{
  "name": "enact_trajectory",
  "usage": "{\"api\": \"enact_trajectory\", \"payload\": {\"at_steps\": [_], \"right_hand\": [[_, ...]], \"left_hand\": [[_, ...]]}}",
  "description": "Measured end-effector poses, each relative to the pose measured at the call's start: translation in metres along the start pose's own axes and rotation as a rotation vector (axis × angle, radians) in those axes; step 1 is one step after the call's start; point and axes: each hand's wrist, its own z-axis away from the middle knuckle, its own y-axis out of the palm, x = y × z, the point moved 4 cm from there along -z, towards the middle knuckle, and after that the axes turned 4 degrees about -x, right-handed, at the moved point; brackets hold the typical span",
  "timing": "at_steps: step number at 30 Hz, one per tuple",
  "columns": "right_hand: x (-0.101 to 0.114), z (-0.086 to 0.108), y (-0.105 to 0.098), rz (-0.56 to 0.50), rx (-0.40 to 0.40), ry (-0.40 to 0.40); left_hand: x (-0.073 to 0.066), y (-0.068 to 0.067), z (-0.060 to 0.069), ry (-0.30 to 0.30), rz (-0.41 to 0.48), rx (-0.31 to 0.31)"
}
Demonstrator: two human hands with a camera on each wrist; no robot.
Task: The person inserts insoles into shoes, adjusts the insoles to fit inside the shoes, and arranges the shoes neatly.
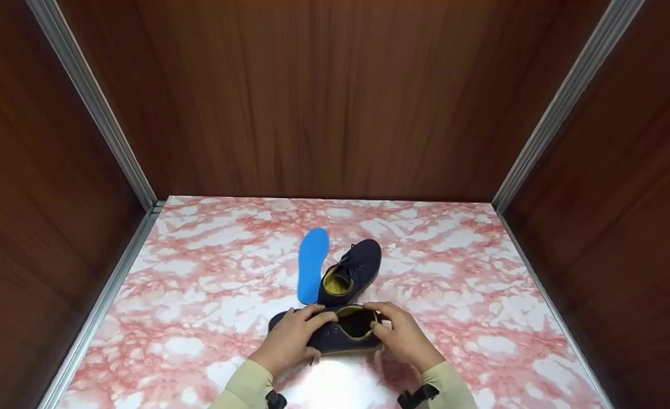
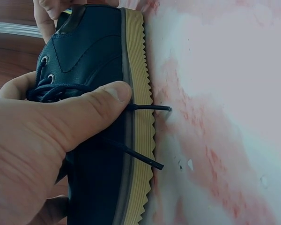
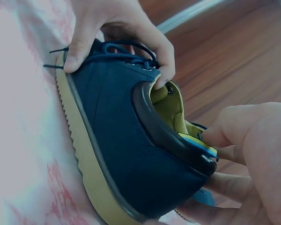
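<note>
A navy lace-up shoe (image 1: 340, 339) with a tan ridged sole lies sideways before me, toe to the left. My left hand (image 1: 294, 335) grips its lace area, thumb (image 2: 114, 91) on the near side and fingers over the top into the opening. At the heel is my right hand (image 1: 401, 331). There it pinches the end of a yellow-and-blue insole (image 3: 199, 143), which stands at the heel collar; its other fingers lie behind the heel. The rest of that insole is hidden inside the shoe. Loose lace ends (image 2: 147, 161) hang over the sole edge.
Just behind, a second navy shoe (image 1: 363, 261) with a yellow lining points away to the right. A flat blue insole (image 1: 313, 264) lies left of it. The red-and-white marbled tabletop (image 1: 198, 295) is enclosed by brown wood panels (image 1: 323, 102) with metal rails (image 1: 93, 108).
</note>
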Motion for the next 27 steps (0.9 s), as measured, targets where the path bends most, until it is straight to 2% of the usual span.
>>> {"api": "enact_trajectory", "payload": {"at_steps": [8,18,24,27], "right_hand": [[-0.0068,0.0013,0.004,-0.119,0.002,0.104],[-0.0042,-0.0012,0.007,-0.078,-0.039,0.114],[-0.0061,-0.0018,0.0061,-0.104,-0.058,0.186],[-0.0064,-0.0024,0.0056,-0.128,-0.062,0.196]], "left_hand": [[0.0006,0.0007,0.0012,-0.002,0.014,0.012],[0.002,0.0008,0.0008,-0.012,0.029,0.02],[0.0013,0.0001,0.0014,0.001,0.03,0.004],[0.0006,0.0,0.0014,0.006,0.026,-0.005]]}}
